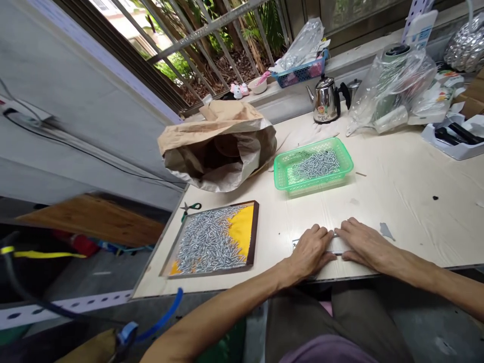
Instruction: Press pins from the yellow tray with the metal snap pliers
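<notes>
The left hand (312, 247) and right hand (363, 242) are pinching a pale, flat strip (335, 245) near the table edge, fingers along its far side and thumbs along its near side. The strip is lying between the two sets of fingertips, its left end showing past the left hand; the knuckles are hiding much of the rest, so whether anything is fastened to it cannot be told. Handling of this one piece appears to be under way, not finished, since neither hand is letting go. Left of the fingers, many small metal pieces (207, 242) are lying loose in a shallow tray (254, 234); beyond the fingers, more are sitting in a green basket (313, 185). Those supplies seem to be waiting unused. No completed strip is showing beside the fingers.
</notes>
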### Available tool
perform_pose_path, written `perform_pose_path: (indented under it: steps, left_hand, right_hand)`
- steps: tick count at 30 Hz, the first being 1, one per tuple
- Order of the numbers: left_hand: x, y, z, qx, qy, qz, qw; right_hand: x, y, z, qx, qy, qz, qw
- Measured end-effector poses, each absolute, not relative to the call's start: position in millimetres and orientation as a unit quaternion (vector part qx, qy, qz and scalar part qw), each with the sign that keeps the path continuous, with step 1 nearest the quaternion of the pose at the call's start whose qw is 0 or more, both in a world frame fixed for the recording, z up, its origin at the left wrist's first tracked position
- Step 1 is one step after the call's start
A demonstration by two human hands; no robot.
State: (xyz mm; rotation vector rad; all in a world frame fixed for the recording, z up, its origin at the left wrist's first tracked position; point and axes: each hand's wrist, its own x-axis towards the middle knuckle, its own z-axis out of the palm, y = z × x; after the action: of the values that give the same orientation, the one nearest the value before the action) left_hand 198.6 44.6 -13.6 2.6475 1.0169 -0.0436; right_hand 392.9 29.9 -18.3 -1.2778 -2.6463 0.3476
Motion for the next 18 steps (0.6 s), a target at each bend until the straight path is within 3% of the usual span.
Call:
perform_pose_path:
  steps: [6,11,15,18]
  left_hand:
    - [204.1,38.3,-23.5,0.916,0.379,0.031,0.129]
    - [203.3,33.3,-24.9,0.914,0.386,0.048,0.113]
    - [203.3,8.0,-36.8,0.91,0.38,0.149,0.07]
    - [209.7,-15.7,-47.8,0.913,0.345,0.211,0.052]
  right_hand:
    - [386.8,28.8,-34.7,-0.381,-0.906,0.093,0.163]
    - [396.9,34.7,-25.2,-0.405,-0.898,0.125,0.121]
    - [410.8,52.1,-17.7,-0.387,-0.903,0.172,0.078]
    - [411.4,67.1,-21.2,-0.406,-0.901,0.129,0.078]
